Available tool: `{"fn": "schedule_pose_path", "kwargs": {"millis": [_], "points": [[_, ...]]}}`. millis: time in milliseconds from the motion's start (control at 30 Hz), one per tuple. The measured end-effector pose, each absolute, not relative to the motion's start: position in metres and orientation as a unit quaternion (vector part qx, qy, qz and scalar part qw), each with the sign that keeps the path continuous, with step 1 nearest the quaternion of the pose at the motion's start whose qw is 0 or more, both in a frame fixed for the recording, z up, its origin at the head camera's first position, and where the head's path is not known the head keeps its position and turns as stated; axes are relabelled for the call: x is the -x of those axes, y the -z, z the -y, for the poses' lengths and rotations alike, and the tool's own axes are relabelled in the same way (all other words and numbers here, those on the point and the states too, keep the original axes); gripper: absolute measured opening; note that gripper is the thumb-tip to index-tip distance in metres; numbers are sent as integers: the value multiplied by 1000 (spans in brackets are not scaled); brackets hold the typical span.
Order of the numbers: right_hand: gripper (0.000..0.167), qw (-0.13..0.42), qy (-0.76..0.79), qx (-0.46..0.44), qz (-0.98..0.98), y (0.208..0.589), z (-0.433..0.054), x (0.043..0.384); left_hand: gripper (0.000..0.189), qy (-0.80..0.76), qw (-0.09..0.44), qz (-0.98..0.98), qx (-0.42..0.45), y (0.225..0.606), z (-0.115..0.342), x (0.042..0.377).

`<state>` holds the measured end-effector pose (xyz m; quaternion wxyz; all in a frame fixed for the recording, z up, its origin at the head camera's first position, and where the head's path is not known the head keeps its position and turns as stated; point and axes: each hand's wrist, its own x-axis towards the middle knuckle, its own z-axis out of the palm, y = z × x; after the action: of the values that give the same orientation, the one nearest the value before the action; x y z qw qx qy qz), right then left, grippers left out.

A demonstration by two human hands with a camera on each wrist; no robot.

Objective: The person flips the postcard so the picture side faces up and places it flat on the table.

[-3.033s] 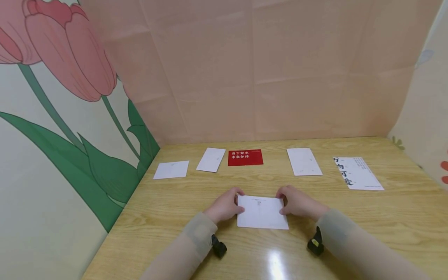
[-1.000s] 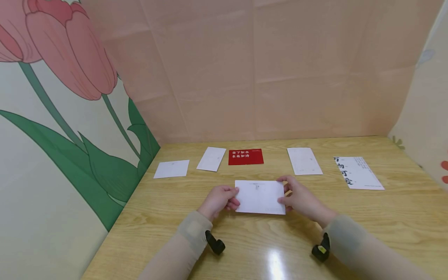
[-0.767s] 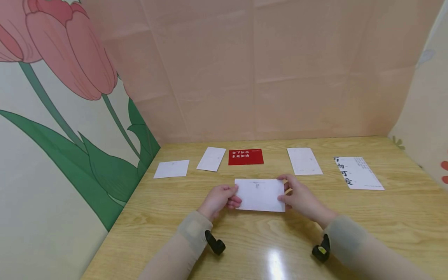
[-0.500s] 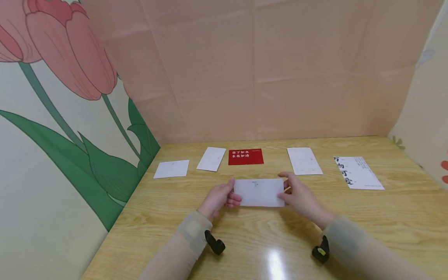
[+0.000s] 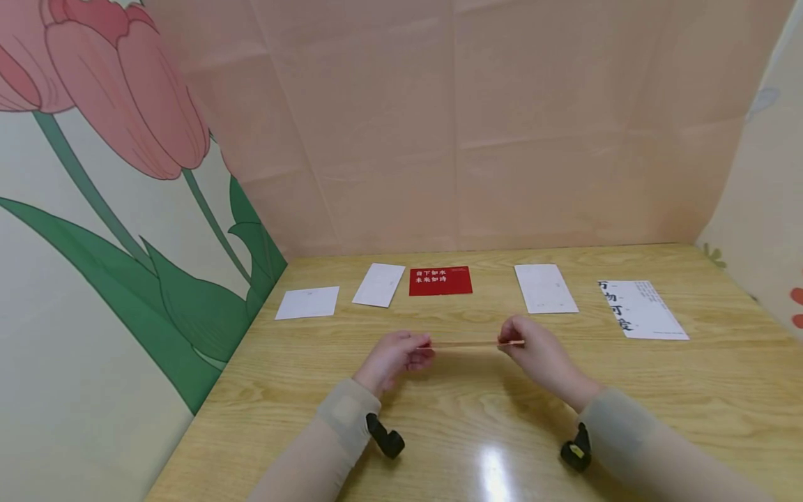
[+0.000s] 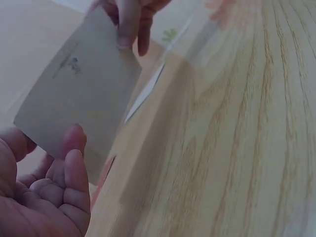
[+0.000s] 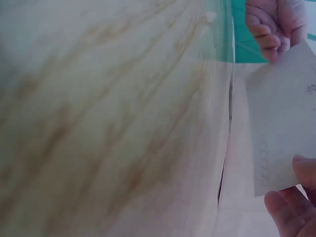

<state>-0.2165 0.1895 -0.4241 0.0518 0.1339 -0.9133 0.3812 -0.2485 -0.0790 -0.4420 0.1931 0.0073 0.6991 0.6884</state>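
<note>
- Head view: a pink sheet [image 5: 389, 139] forms the backdrop to a wood-grained table [image 5: 351, 446], with a red card [image 5: 440, 288] and four white cards [image 5: 307, 305] spread along its far part
- Same view: the held card [image 5: 464, 344] shows almost edge-on, raised off the tabletop between the left hand [image 5: 390, 359] and the right hand [image 5: 536, 352], each pinching one short end
- Left wrist view: the left fingers curl loosely, nipping the card's near end; the card stays flat across its span, so it is probably light, fairly stiff paperboard
- Right wrist view: the right thumb lies on the pale face with a finger opposite, a narrow pinch near the corner; the smooth face might slip and corners could crease, so light holds at both short ends, without squeezing inward, should suit it best
</note>
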Motion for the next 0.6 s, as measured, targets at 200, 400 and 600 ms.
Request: {"fn": "schedule_pose_path", "kwargs": {"millis": [200, 400, 600], "points": [[24, 45, -384, -127, 914, 424, -190, 216, 23, -696, 183, -694, 6, 444, 76, 248], [26, 67, -379, -141, 912, 425, -190, 217, 22, -692, 173, -701, 14, 445, 76, 247], [21, 12, -461, -92, 883, 422, -191, 217, 20, -687, 154, -710, 10, 447, 75, 247]]}}
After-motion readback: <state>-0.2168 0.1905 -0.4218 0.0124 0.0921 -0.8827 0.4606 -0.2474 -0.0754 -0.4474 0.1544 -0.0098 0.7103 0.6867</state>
